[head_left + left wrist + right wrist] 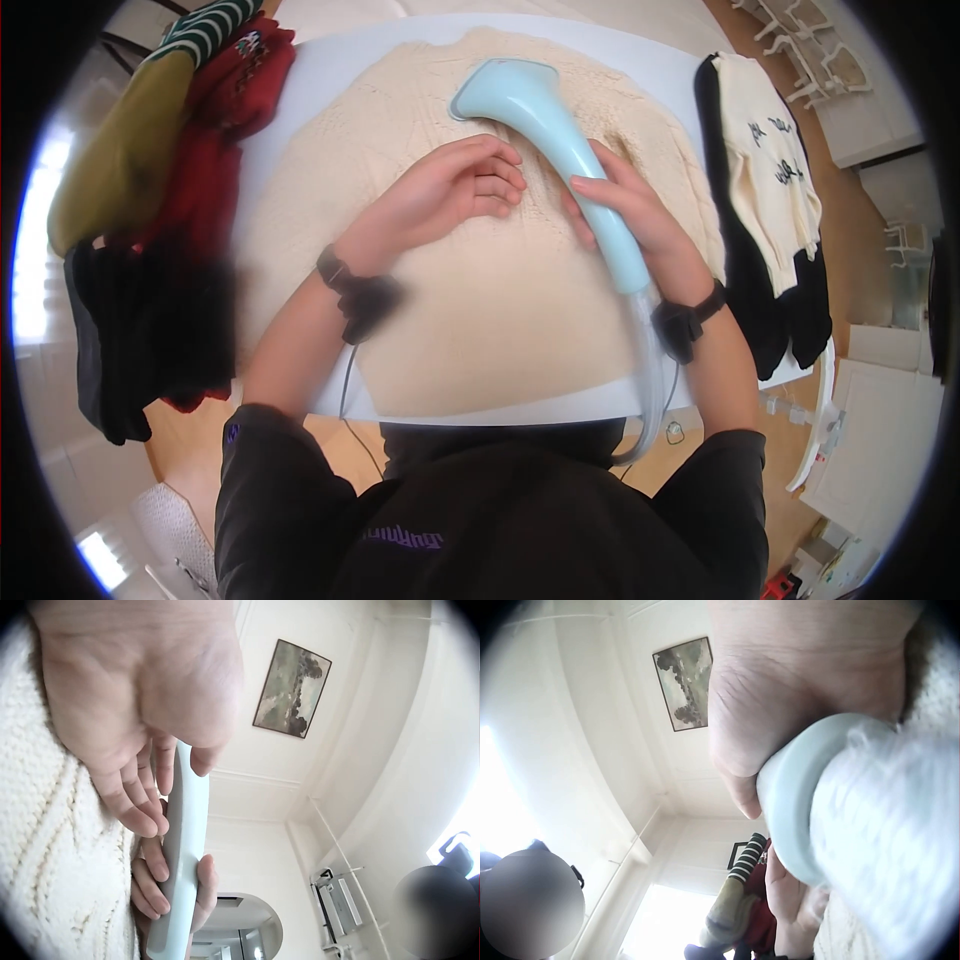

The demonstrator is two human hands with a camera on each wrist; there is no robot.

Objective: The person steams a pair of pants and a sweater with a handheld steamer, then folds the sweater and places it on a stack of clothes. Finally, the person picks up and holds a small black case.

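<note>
My right hand (640, 205) grips the handle of a light blue garment steamer (545, 115), thumb on top and fingers wrapped around the far side. Its wide head lies over the upper part of a cream knitted sweater (480, 340), which is spread out in front of me. From the handle's lower end a translucent hose (650, 390) runs down toward my body; the right wrist view shows this end close up. My left hand (450, 190) is held low over the sweater, left of the handle, with fingers loosely bent and nothing between them. In the left wrist view, its thumb overlaps the steamer handle.
Under the sweater is a white table (590, 405). Red, olive and dark clothes (180, 200) are piled along the left side. At the right edge lie a cream sweater with black lettering (770, 160) and black garments (740, 240). Thin cables hang from both wrist cameras.
</note>
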